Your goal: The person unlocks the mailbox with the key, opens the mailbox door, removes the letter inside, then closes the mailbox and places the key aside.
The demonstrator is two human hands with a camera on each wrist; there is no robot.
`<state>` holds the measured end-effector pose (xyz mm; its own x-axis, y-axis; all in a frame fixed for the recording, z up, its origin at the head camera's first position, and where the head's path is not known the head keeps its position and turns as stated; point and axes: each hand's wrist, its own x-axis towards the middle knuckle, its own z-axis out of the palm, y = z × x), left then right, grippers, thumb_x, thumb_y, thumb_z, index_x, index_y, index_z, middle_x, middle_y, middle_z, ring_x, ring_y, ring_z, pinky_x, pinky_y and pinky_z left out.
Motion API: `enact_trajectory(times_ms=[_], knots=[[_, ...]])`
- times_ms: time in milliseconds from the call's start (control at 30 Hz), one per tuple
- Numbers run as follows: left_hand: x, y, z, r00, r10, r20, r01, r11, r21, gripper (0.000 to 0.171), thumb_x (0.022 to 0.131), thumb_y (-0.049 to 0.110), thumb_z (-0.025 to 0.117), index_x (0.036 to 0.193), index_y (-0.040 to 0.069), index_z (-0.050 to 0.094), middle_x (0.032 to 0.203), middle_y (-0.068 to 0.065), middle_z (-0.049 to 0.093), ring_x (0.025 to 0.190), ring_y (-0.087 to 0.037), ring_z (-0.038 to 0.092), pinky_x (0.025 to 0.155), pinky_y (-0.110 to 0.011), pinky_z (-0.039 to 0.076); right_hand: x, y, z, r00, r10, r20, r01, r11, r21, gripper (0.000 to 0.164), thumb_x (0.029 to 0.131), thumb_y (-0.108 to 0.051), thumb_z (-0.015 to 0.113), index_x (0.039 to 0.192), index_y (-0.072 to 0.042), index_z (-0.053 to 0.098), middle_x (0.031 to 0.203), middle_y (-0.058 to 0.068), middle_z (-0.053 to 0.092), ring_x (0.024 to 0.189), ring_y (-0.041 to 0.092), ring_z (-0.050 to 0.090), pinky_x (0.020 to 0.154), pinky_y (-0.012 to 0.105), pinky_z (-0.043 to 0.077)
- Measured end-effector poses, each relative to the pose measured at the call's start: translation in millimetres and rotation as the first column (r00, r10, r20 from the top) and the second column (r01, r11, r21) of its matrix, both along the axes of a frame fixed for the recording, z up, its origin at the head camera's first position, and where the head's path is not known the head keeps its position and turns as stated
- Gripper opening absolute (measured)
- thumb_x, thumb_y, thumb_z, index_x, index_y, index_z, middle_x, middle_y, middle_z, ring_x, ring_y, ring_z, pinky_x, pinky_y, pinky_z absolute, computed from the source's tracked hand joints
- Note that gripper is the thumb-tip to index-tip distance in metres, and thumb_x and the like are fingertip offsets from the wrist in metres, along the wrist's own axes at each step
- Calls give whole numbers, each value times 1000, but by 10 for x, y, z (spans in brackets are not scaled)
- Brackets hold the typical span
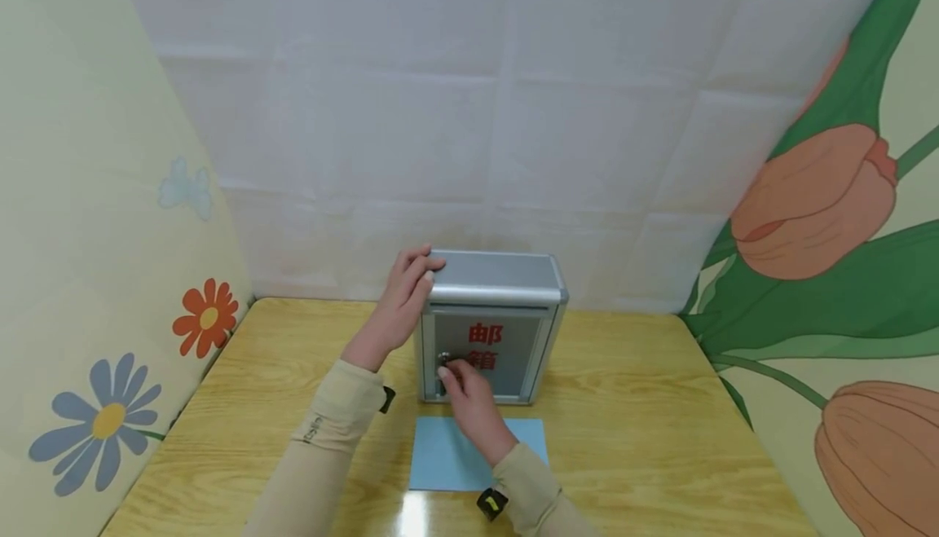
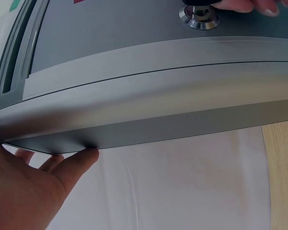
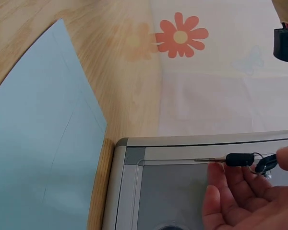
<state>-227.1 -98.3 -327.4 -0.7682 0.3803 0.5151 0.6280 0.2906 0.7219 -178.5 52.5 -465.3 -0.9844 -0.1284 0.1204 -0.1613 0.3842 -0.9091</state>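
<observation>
A grey metal mailbox (image 1: 490,272) with red characters on its front stands upright on the table. My left hand (image 1: 399,301) rests on its upper left corner, fingers lying over the top edge. In the left wrist view, that hand's thumb (image 2: 81,163) touches the side panel. At the left edge of the mailbox door, my right hand (image 1: 477,407) pinches a black-headed key at the round lock (image 2: 200,19). A second key (image 3: 237,159) dangles from the same ring, its blade apart from the lock. My fingers partly hide the key at the lock.
A light blue sheet (image 1: 447,459) lies flat on the wooden table (image 1: 631,407), just in front of the mailbox and partly under my right forearm. Behind the table hangs a creased white cloth (image 1: 440,113). Flower-painted walls flank both sides.
</observation>
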Motion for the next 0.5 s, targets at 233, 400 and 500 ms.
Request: enact_trajectory(times_ms=[233, 400, 500], knots=[[18, 8, 14, 1000, 2, 4, -2, 1000, 7, 33, 103, 3, 34, 129, -12, 49, 139, -30, 28, 137, -40, 19, 104, -55, 22, -12, -2, 1, 998, -57, 28, 58, 997, -52, 26, 96, -29, 60, 102, -4, 57, 83, 2, 56, 68, 14, 47, 59, 29, 41], [18, 1, 16, 1000, 2, 5, -2, 1000, 8, 33, 103, 3, 34, 129, -12, 49, 139, -32, 28, 137, -40, 19, 103, -56, 23, -3, -3, 8, 997, -74, -20, 74, 997, 6, 28, 95, -32, 61, 103, -5, 58, 91, 1, 60, 79, 14, 54, 65, 30, 45], [19, -2, 11, 1000, 7, 9, -7, 1000, 1, 33, 103, 3, 34, 129, -11, 48, 140, -30, 27, 137, -40, 19, 103, -56, 23, 14, -1, 15, 995, -79, -61, 84, 992, 95, 29, 95, -36, 59, 104, -9, 60, 95, -1, 62, 83, 13, 57, 66, 30, 47]])
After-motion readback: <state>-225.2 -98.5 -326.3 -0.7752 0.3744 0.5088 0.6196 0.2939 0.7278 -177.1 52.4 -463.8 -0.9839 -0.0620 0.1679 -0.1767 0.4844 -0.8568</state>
